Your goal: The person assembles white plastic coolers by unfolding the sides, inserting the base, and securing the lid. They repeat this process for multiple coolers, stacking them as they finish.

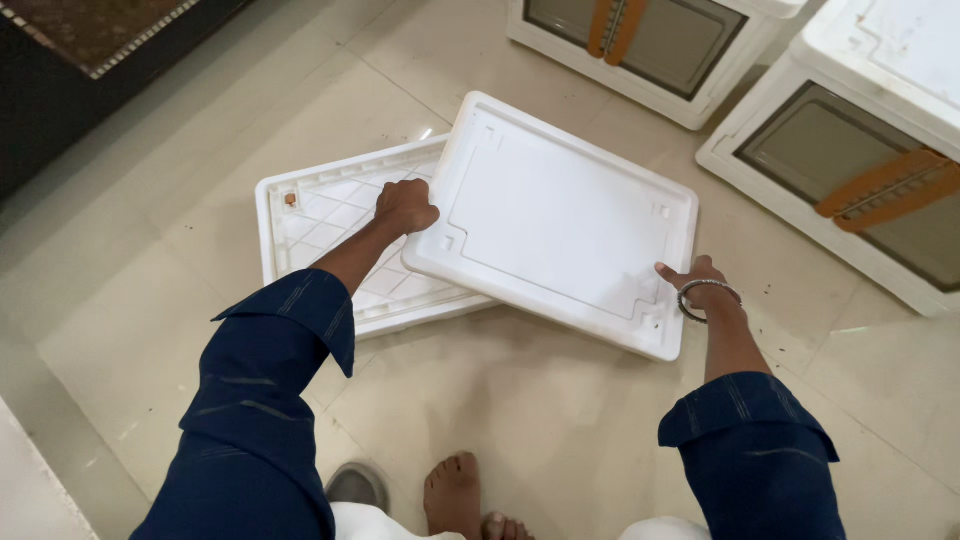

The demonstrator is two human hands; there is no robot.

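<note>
A white rectangular plastic panel [560, 215] is held tilted above the tiled floor. My left hand [405, 207] grips its left edge with closed fingers. My right hand [695, 280], wearing a silver bangle, holds its lower right edge, thumb on top. Under the panel's left part lies a second white panel [320, 225] with a ribbed grid face, flat on the floor. Both my sleeves are dark blue.
Two white storage boxes with grey-brown windows and orange straps stand at the top [640, 45] and top right [860, 170]. A dark rug [80, 40] lies at the top left. My bare foot [455, 495] is on the beige tiled floor at the bottom.
</note>
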